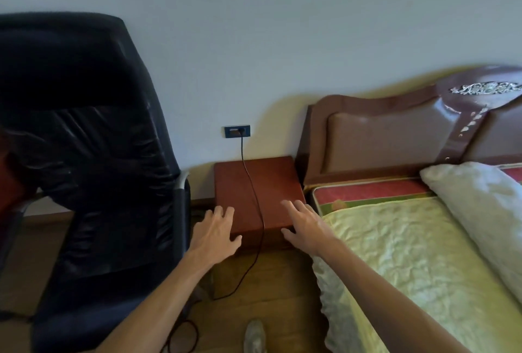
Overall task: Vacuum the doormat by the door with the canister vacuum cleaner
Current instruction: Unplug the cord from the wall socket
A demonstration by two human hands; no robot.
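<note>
Hovering over the bedside table point(245, 180) with fingers spread wide, holding nothing at all. My left hand point(216, 232) is at the front left corner and my right hand point(306, 225) at the front right one. Can't tell if either actually touches the wood.

Reply: ok, and the cord point(255, 191)?

OP: it runs right between the two hands. It's plugged into the wall socket point(237, 131) beyond the fingertips, crosses the tabletop, drops over the front edge just right of the left thumb, and reaches the wooden floor point(268, 282) beside the left forearm. A black office chair point(84, 126) sits on the left hand's outer side. The bed point(395, 239) with its pillow point(474, 205) is just past the right hand.
</note>
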